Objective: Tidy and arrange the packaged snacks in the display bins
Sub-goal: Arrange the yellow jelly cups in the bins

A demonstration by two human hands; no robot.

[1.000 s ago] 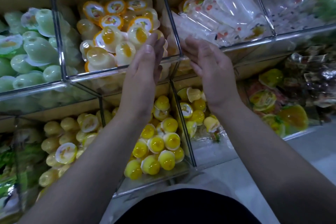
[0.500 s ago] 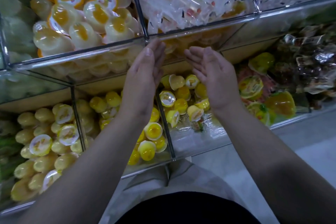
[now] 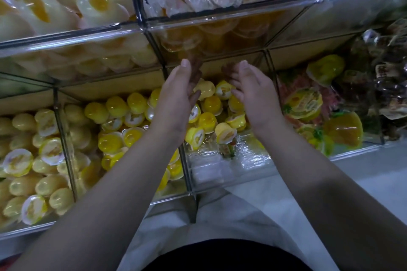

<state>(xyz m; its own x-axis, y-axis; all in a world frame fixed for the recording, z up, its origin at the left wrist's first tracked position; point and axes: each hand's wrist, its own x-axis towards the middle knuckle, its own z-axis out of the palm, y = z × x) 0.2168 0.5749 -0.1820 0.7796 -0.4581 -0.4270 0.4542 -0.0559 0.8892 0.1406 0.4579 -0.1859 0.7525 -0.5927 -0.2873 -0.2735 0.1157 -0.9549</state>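
Display bins [image 3: 220,24]: clear acrylic boxes in 2 tiers. The upper tier overhangs the lower one, so anyone going for the bottom row has to come in low under that front edge.
Upper-tier cups [image 3: 97,4]: pale jelly cups with orange centres, heaped up top left, well clear of both hands.
Lower middle bin [image 3: 186,169]: this is where the action is. Both forearms go in over its front wall, and it's only part full, with stock bunched at the back.
Left hand [image 3: 176,97]: open, fingers straight, palm turned inward, holding nothing. The fingertips show brown and smeared through the acrylic above.
Right hand [image 3: 253,94]: same deal, flat and empty, palm facing the left one. Looks to me like a 2-sided scoop being set up, not a pick of 1 item.
Yellow jelly cups [image 3: 208,121]: a loose jumble lying between and below the 2 hands, some on their sides, some lid-up. Can't tell if any finger is actually touching one.
Clear packets [image 3: 220,165]: flat wrapped ones at the bin's front, near the front wall. My guess is the cups get herded together so the 2 kinds stop mixing.
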